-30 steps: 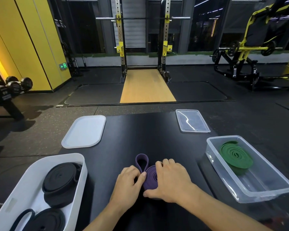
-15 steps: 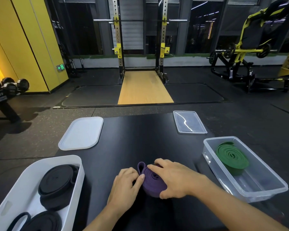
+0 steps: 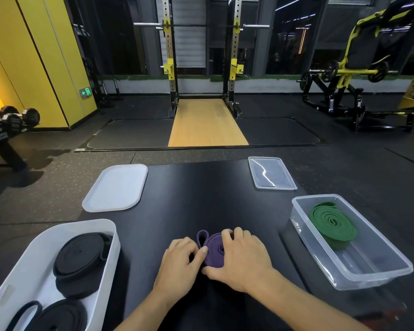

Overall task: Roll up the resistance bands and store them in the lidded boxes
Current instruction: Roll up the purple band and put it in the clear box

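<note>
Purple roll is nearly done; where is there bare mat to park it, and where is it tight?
Bare mat lies between the white lid and clear lid, ahead of both hands. The clear box has room nearer than the green band. The white box is crowded with black bands.

The room is dim, with dark windows at twelve o'clock showing streaks of reflected lamps. Warm light glows off the yellow wall [image 3: 34, 58] at nine o'clock. A white glare streak crosses the clear lid [image 3: 271, 173] at one o'clock. The black surface [image 3: 201, 199] swallows shadows. Wide-angle bending bows the edges; focus seems slightly soft.
</note>
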A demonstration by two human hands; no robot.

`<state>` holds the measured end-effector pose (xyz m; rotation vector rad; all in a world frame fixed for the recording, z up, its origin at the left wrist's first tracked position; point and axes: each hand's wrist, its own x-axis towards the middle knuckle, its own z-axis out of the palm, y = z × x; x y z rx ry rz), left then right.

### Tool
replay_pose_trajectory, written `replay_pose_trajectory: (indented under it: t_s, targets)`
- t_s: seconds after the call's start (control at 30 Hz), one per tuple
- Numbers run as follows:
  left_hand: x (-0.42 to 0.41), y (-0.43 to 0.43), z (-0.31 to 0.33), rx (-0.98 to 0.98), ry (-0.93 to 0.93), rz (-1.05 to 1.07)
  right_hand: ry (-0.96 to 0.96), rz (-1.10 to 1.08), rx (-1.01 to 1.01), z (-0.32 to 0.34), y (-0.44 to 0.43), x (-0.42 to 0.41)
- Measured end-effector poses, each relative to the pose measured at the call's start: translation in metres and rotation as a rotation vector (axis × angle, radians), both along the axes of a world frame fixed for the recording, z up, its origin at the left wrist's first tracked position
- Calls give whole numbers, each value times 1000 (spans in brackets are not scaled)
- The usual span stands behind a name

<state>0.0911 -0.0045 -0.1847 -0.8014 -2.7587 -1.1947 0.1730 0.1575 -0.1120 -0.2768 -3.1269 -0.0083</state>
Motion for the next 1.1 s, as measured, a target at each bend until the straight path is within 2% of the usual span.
replay_pose_trajectory:
  t_s: [0.3,0.47,0.53,0.63,0.77,0.83,1.1]
  targets:
    - [3,1,4,-38,42,-15,-58,216,-38,6,28,-5]
    - [4,0,4,-37,50,-36,-203,322,-227,13,47,-14]
    - [6,1,8,-43,39,-38,-225,308,-251,15,46,-14]
    - [6,2,12,-53,4,-31,-205,231,-145,13,28,-9]
    - [3,2,13,-85,-54,-26,-168,-38,-111,2,-6,-9]
    - [1,3,15,-97,-97,-42,-130,-103,-104,-3,-14,-12]
    - [-3,0,21,46,-319,-61,-21,-22,-115,-12,2,-7]
